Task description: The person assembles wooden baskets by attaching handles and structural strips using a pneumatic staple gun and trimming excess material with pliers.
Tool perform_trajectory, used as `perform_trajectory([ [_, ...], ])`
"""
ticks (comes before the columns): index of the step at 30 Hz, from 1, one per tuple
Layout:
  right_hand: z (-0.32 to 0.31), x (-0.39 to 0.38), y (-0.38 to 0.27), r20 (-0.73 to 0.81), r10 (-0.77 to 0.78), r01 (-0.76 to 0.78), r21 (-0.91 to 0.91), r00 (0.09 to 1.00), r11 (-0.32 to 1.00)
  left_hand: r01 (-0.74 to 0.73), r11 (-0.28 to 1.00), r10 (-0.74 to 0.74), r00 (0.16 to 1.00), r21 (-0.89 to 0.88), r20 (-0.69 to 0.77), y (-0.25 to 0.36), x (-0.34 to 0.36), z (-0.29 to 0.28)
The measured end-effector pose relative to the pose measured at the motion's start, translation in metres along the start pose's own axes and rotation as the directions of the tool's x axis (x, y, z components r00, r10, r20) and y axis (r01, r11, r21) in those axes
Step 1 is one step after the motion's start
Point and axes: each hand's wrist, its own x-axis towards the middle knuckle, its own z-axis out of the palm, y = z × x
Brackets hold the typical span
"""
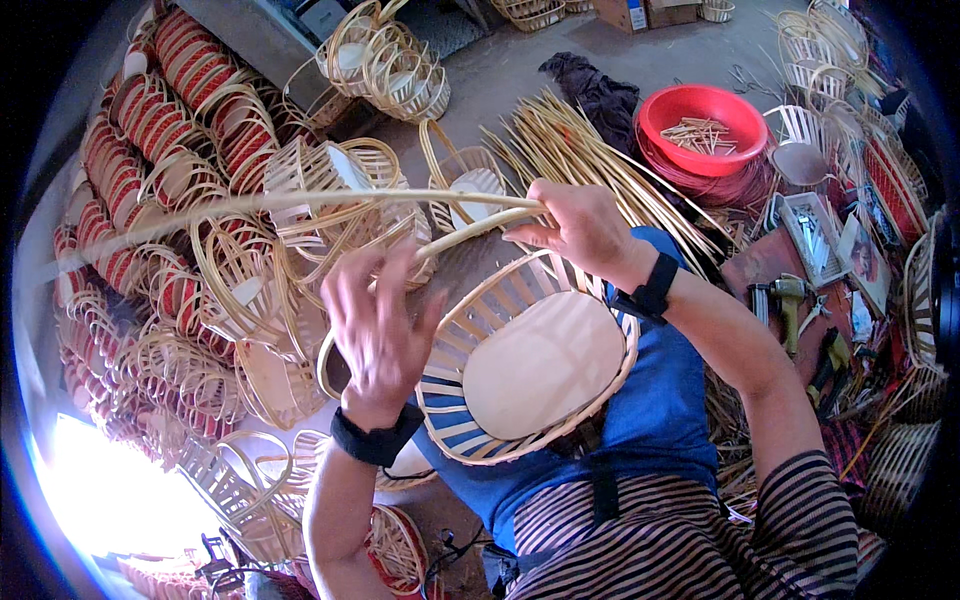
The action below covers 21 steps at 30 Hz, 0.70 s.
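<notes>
My right hand (585, 232) is closed on a long pale cane strip (340, 197), which stretches far to the left and blurs toward its end. A shorter, thicker length of cane (475, 230) also comes out of that grip; whether the two are one folded piece I cannot tell. My left hand (378, 335), smeared by motion, has its fingers apart close to the short cane's end. Below both hands an oval basket (628, 365) with upright slats and a flat wooden base (545, 365) rests on my lap, its opening facing up.
Red-banded baskets (190, 60) are piled at the left, with plain handled baskets (330, 225) beside them. A cane bundle (575, 145) lies ahead, near a red basin (700, 125) of short sticks. At the right are a nail gun (790, 300) and a small box (815, 240).
</notes>
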Motion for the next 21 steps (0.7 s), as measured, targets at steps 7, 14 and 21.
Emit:
perform_trajectory([
  [7, -0.001, 0.007, -0.011, -0.035, 0.093, -0.094, -0.012, 0.995, 0.996, 0.276, 0.960, -0.280, 0.945, 0.048, 0.170, -0.001, 0.000, 0.023],
  [14, 0.000, 0.016, -0.002, -0.117, 0.090, -0.092, -0.015, 0.989, 0.996, 0.338, 0.937, -0.345, 0.935, 0.090, 0.083, 0.008, 0.004, 0.028],
  [21, 0.001, 0.019, -0.006, -0.099, 0.122, -0.121, 0.020, 0.988, 0.992, 0.358, 0.927, -0.364, 0.930, 0.115, 0.038, 0.006, 0.008, 0.024],
])
